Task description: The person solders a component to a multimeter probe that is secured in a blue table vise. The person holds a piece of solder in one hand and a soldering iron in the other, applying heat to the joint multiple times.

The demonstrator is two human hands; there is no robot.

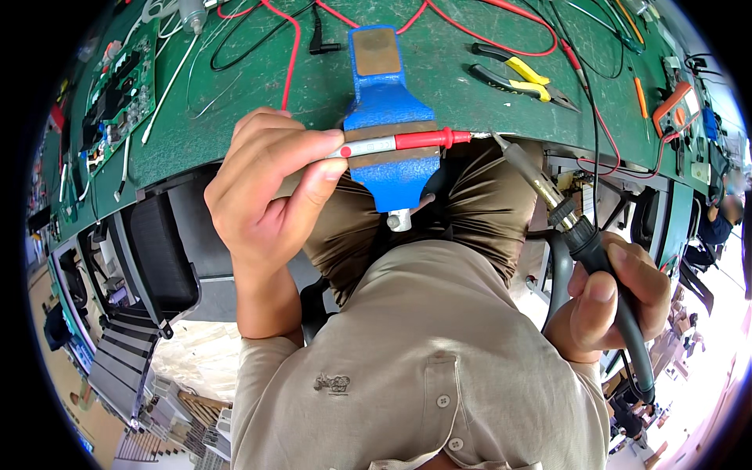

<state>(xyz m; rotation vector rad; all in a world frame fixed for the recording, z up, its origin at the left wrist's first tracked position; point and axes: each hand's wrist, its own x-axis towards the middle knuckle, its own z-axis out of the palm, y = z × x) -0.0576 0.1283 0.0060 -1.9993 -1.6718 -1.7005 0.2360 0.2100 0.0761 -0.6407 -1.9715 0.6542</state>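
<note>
My left hand (270, 184) pinches the grey end of a red test probe (415, 141) that lies across the jaws of a blue bench vise (385, 102) at the edge of the green bench mat (235, 102). The probe's metal tip points right. My right hand (611, 298) grips the black handle of a soldering iron (548, 192), held tilted, with its tip right at the probe's metal tip. The iron's thick black cable runs down past my right wrist.
Yellow-handled pliers (525, 78) lie behind the vise on the right, among red and black leads (291, 55). A green circuit board (117, 98) sits at the left, an orange meter (677, 110) at the right. Another person (724, 215) is at the far right.
</note>
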